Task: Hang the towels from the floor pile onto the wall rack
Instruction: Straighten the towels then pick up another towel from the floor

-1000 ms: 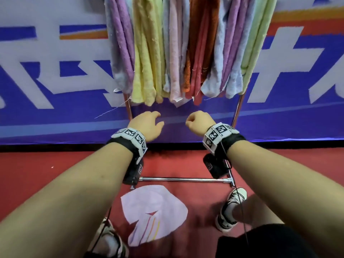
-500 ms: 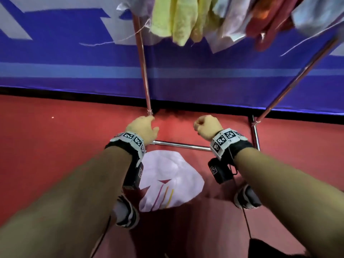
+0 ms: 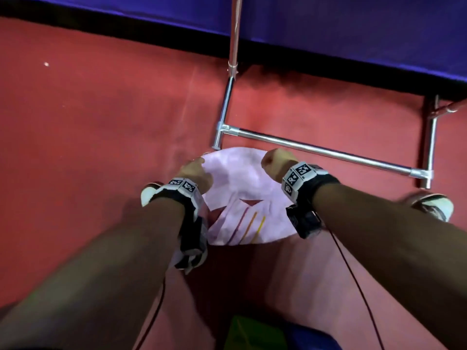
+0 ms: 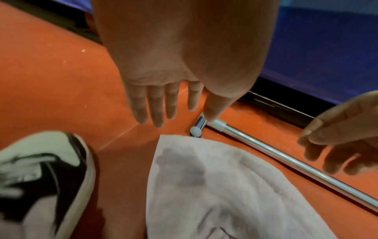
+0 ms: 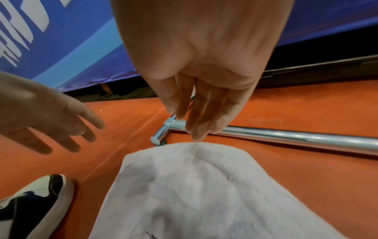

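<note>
Both bare forearms reach forward and down, each wrist wrapped in a black strap bearing white marker tags. The left hand points downward with its fingers straight and slightly spread, holding nothing. The right hand also points down, its fingers loosely extended and close together, the thumb alongside them, nothing in its grasp.

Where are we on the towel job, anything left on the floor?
One pale towel lies on the red floor beside the rack's base bar. Left hand and right hand hover open above its far edge, not gripping. Lifting and hanging remain; the rail is out of view.
</note>
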Demonstrator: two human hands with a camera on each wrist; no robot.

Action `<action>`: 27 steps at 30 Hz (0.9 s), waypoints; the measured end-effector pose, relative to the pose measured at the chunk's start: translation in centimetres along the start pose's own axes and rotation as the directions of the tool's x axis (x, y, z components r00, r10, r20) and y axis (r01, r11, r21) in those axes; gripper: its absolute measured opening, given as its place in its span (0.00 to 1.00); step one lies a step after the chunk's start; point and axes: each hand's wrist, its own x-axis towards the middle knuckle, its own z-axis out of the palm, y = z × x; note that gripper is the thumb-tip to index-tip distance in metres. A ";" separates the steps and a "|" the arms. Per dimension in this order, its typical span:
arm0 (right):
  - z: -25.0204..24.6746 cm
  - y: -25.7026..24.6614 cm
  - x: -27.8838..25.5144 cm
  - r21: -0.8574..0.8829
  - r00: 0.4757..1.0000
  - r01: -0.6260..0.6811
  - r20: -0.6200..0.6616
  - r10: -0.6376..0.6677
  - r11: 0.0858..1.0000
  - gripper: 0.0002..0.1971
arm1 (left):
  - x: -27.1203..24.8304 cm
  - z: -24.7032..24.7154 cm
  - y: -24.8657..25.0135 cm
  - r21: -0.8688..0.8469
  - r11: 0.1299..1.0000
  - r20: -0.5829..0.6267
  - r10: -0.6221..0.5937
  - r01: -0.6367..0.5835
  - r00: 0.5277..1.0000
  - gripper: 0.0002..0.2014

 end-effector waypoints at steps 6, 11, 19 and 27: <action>2.1 0.5 2.6 0.026 0.997 -0.045 0.059 0.043 0.999 0.15 | 2.8 3.7 -1.9 -0.169 0.976 0.139 -0.113 0.136 0.984 0.29; 3.2 2.3 3.1 0.131 0.994 -0.088 0.068 0.080 0.987 0.13 | 3.7 5.2 -2.0 -0.197 0.967 0.234 -0.114 0.162 0.965 0.31; 3.8 4.5 2.9 0.224 0.996 -0.092 0.023 0.089 0.970 0.11 | 5.2 6.7 -0.9 -0.381 0.894 0.234 -0.154 0.236 0.960 0.29; 3.4 5.0 2.6 0.206 0.998 -0.068 0.006 0.068 0.976 0.12 | 4.7 6.5 0.1 -0.449 0.857 0.246 -0.155 0.254 0.957 0.21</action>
